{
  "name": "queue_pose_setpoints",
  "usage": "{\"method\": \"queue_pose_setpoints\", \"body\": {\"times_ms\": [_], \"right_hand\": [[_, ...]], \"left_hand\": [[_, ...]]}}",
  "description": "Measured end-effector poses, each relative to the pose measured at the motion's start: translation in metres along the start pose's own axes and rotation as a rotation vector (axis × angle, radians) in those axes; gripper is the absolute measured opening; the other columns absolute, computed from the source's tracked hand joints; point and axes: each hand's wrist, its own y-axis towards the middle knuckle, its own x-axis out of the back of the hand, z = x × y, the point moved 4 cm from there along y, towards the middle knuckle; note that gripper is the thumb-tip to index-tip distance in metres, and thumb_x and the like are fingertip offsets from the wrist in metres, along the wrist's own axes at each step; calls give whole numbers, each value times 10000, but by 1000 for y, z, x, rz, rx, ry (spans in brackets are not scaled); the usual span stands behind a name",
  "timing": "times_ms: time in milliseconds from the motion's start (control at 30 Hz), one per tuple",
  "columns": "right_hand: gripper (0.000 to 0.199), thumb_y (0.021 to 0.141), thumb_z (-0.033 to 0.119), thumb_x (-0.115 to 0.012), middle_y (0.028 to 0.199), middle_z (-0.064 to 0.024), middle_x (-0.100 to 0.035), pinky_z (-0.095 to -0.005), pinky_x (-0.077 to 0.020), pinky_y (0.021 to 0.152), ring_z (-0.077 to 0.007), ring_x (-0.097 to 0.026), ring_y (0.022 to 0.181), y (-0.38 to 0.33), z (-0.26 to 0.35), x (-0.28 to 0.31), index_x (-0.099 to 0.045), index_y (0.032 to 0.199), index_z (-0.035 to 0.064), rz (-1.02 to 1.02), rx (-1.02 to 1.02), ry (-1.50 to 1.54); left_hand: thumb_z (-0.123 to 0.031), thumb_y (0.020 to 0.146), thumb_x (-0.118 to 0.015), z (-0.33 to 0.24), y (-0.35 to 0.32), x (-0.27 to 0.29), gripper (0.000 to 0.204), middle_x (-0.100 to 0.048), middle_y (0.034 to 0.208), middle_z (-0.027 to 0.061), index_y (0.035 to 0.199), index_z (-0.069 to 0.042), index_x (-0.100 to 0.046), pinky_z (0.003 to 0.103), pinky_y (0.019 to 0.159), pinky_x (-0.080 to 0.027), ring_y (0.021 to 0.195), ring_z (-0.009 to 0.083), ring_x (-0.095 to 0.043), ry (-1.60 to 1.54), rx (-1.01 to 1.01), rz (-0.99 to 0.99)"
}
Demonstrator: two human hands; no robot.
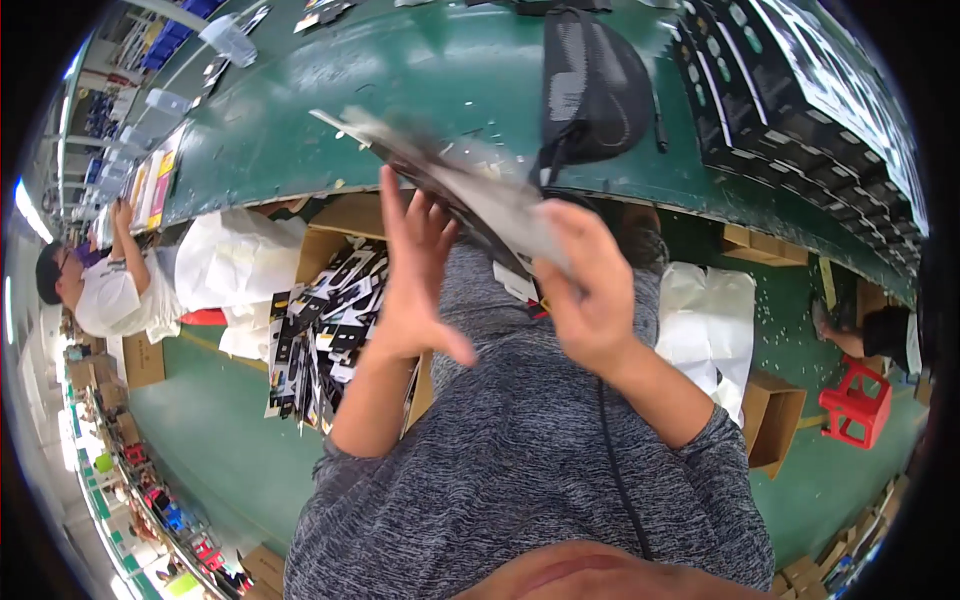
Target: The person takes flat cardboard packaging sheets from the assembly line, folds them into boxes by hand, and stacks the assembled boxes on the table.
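My right hand (pixel 590 290) grips a flat, thin bundle of card sheets (pixel 500 205) by its right end, thumb and fingers closed on it. The bundle is pale on top and dark beneath, tilted and smeared by motion, so its print cannot be read. Close to the lower left side of the bundle is my left hand (pixel 412 265), fingers stretched and thumb spread wide. Whether its fingertips touch the sheets I cannot tell. Below and left of that hand, a cardboard box (pixel 350 215) is heaped with loose printed card pieces (pixel 325 340).
On the green workbench (pixel 400 80) lies a black mesh pouch (pixel 595 90). Stacked black boxes (pixel 790 110) fill its right end. White sacks (pixel 705 325) and an open carton (pixel 772 425) stand on the floor, near a red stool (pixel 857 403). Another person (pixel 115 285) works at the left.
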Motion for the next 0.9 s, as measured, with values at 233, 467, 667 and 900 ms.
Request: {"method": "queue_pose_setpoints", "body": {"times_ms": [233,467,667,900], "right_hand": [[686,765,218,-830,1220,-134,-601,-394,-559,799,-328,-634,984,-11,45,-22,-602,1408,147,238,129,-92],[864,735,219,-881,1049,-128,-612,-334,-529,668,-212,-603,788,49,39,7,-492,1482,27,316,337,-80],[590,723,224,-866,778,-73,-627,-363,-481,579,-252,-616,664,61,53,23,-608,1231,70,451,204,-148],[724,705,223,-919,967,-53,-673,-296,-536,698,-153,-659,754,35,40,67,-610,1345,88,113,192,-293]], "left_hand": [[-379,960,-659,0,11,-17,876,-221,1663,131,1626,-112,-158,406,1190,-378,1466,277,-364,-582,352,-121],[-692,554,-835,-21,-3,-30,1385,-232,1636,237,1587,19,-246,466,1200,-276,1492,354,-308,-312,323,183],[-548,477,-940,-28,6,-25,1524,-315,1588,218,1604,48,-106,410,1204,-254,1480,299,-326,-30,332,176],[-80,555,-989,-43,6,18,748,-722,1056,111,1184,44,-604,336,851,-579,957,180,-699,333,195,-172]]}}
